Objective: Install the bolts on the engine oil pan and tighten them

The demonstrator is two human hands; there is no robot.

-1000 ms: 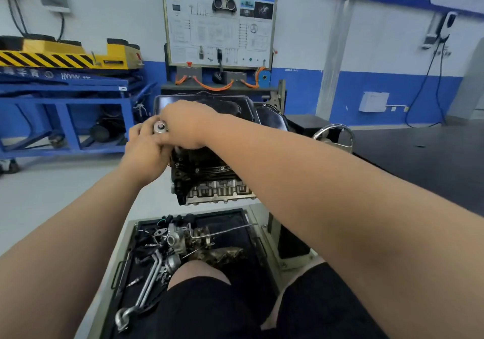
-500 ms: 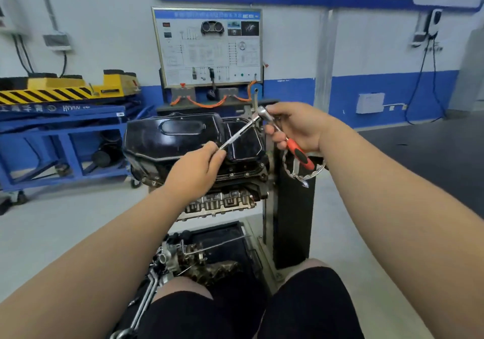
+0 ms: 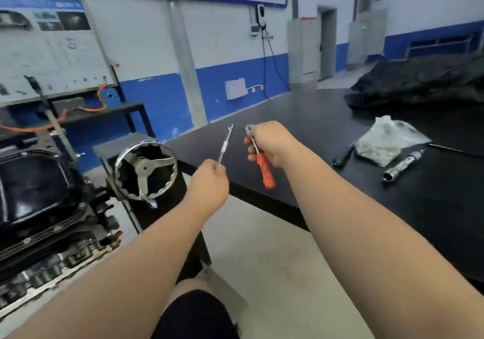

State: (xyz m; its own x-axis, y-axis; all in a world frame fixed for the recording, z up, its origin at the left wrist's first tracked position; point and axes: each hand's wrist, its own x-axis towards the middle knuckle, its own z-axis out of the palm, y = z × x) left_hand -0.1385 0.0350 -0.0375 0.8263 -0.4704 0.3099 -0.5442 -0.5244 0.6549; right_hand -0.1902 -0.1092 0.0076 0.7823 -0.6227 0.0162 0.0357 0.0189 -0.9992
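Note:
The black engine oil pan (image 3: 34, 186) sits on the engine at the far left, with bolt heads along its lower flange. My left hand (image 3: 209, 181) grips a thin silver extension bar (image 3: 225, 144) that points up and away. My right hand (image 3: 272, 143) holds a ratchet wrench with an orange handle (image 3: 265, 169), its silver head sticking out above my fist. The two tools are apart, a small gap between their tips. Both hands hover over the near corner of the black table (image 3: 327, 134), to the right of the engine.
A chrome hand wheel (image 3: 145, 172) on the engine stand is between the pan and my hands. On the table lie a socket extension (image 3: 402, 164), a black tool (image 3: 343, 156), a plastic bag (image 3: 387, 140) and a dark cover (image 3: 424, 81). My knee (image 3: 193, 310) is below.
The view has swung right, away from the oil pan towards the table. The extension bar has come off the ratchet head; my hands now hold the two tools apart.

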